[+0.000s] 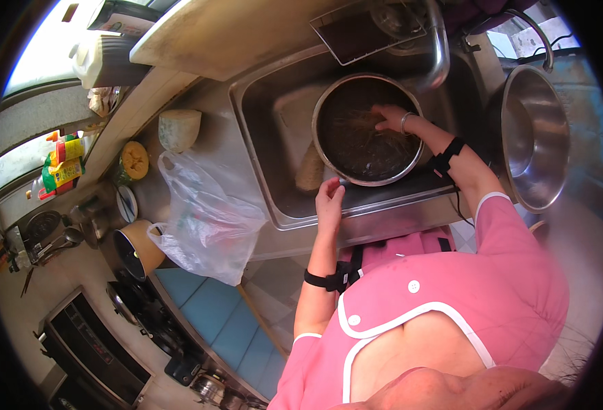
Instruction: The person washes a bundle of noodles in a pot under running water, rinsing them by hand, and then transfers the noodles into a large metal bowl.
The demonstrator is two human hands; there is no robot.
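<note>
A round metal basin (368,181) of dark water stands in the stainless steel sink (275,205). Thin brownish strands (363,128) float in the water. My right hand (394,118), a bracelet at its wrist, reaches into the basin among the strands; its fingertips are partly hidden, so its grip is unclear. At the basin's near rim is my left hand (330,200), fingers slightly curled and holding nothing visible. A beige, rough-surfaced cylindrical piece (310,169) lies in the sink to the left of the basin, partly behind its rim.
A faucet (438,51) arches over the sink beside a wire rack (342,38). A large steel bowl (534,138) leans at the right. On the left counter are a clear plastic bag (209,220), a cut pale gourd piece (179,130), a cut squash (134,160) and a pot (142,248).
</note>
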